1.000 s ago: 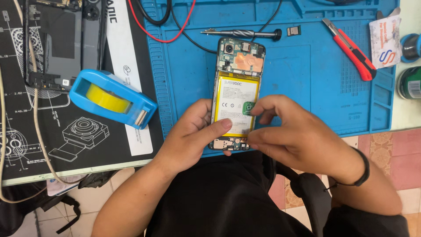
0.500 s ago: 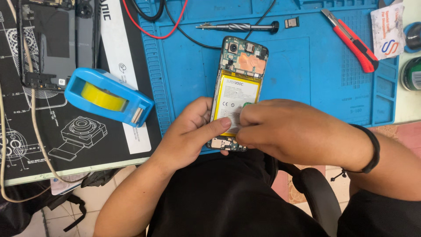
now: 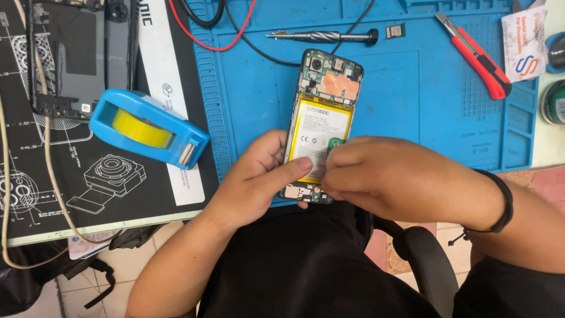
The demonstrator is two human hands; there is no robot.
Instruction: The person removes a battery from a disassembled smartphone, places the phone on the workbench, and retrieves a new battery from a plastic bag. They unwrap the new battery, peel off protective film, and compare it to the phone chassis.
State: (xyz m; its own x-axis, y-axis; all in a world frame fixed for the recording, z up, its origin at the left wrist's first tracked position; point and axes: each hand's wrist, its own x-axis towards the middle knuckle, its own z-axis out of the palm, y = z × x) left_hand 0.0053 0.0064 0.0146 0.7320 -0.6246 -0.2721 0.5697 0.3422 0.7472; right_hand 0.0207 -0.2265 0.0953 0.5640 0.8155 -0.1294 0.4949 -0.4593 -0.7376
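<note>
An opened phone [image 3: 323, 112] lies back-up on the blue work mat [image 3: 412, 106], showing its circuit board at the top and a yellow-edged battery below. My left hand [image 3: 259, 179] holds the phone's lower left edge, thumb resting on the battery. My right hand [image 3: 388, 176] covers the lower right part, its fingertips pinched on a small green piece at the battery's edge. The phone's bottom end sits over the near edge of the mat.
A blue tape dispenser [image 3: 147, 126] with a yellow roll stands on the black mat at left, beside a dark phone back cover [image 3: 76, 59]. A screwdriver [image 3: 321, 36], a red utility knife [image 3: 477, 56], red and black cables [image 3: 223, 35] and a small packet [image 3: 525, 44] lie further back.
My right hand has slid left over the phone's lower part and closed its fingers at the battery's edge. The left thumb has moved onto the battery.
</note>
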